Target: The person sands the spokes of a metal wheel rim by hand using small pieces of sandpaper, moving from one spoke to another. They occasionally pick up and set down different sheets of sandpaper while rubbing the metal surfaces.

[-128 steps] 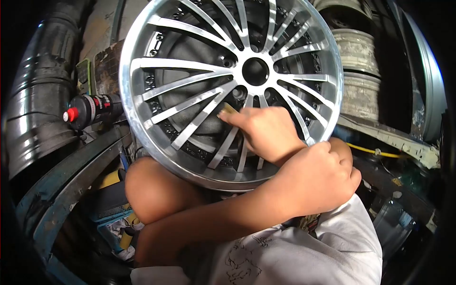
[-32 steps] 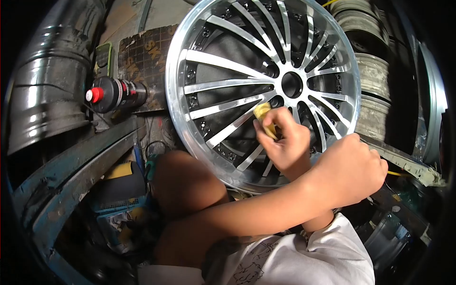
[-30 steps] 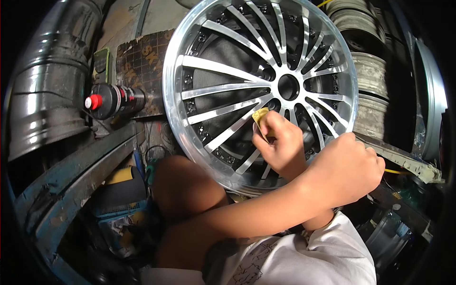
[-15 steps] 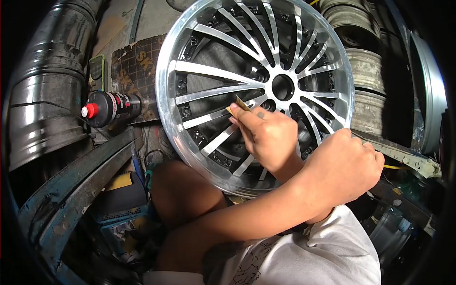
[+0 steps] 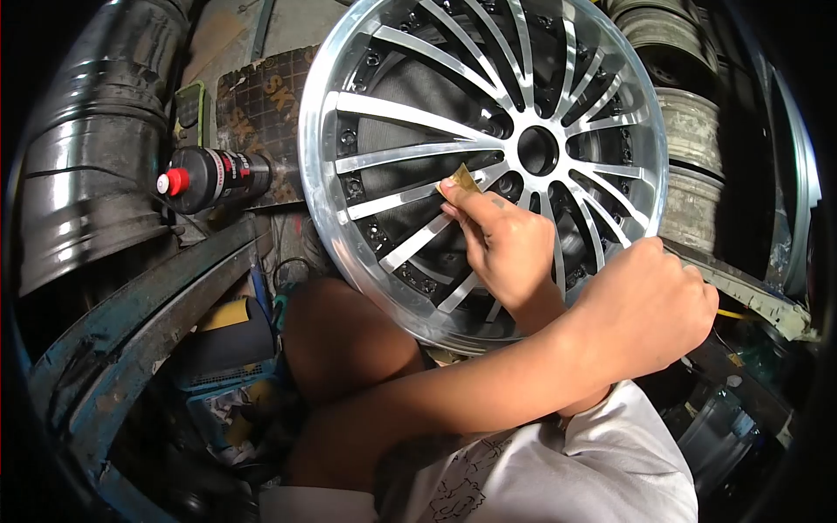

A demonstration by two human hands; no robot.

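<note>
head view: a silver many-spoked wheel (image 5: 403, 113) stands nearly upright, face toward the camera, filling the upper middle of the frame, its lower rim just above the person's bare knee (image 5: 349, 344). the forearms cross in front of it. the right hand (image 5: 506, 248) reaches up and left over the lower spokes, thumb and forefinger pressed together, pinching a small tan scrap (image 5: 463, 179); the scrap lies against a spoke just left of and below the hub hole (image 5: 538, 150). a small dark mark shows on the back of that hand's forefinger. the left hand (image 5: 649, 305) comes across from the left, over the right forearm, and is curled shut on the wheel's lower right rim, knuckles toward the camera, fingertips hidden behind the edge. left of the wheel a black bottle (image 5: 218, 179) with a red cap lies on its side, cap pointing left, near the rim but apart from it. behind the bottle leans a dark printed board (image 5: 261, 96), and further left stands a dull grey drum (image 5: 87, 174). right of the wheel, worn bare rims (image 5: 689, 131) are stacked. below the bottle runs a blue-painted curved bar (image 5: 131, 322), with a blue crate (image 5: 218, 376) beside the knee. a white printed shirt (image 5: 610, 462) fills the lower right corner.
</note>
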